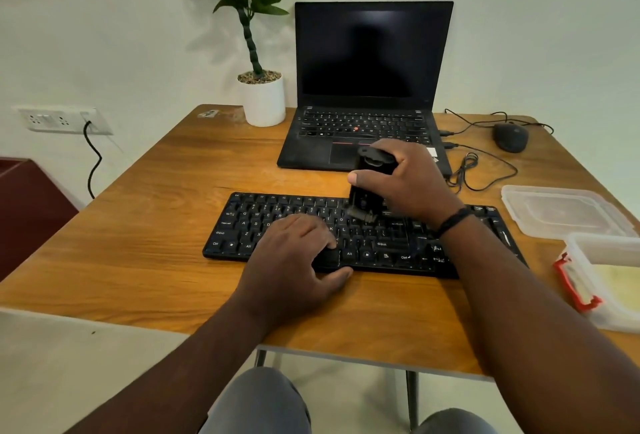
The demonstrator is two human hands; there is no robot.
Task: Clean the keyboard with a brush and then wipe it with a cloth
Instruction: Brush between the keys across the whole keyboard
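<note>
The right hand (412, 184) grips the brush (367, 187) over the keyboard (363, 236); the left hand (294, 257), flat, steadies it. Short, light strokes between key rows would serve best.

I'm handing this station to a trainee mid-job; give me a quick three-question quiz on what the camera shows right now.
1. True or false: the right hand holds the brush on the keyboard.
2. What does the left hand do? A) rests on the keyboard's front edge B) lifts the mouse C) holds a cloth
3. Fill in: the open laptop has a ___ screen.

Key: 1 true; 2 A; 3 dark.
</note>
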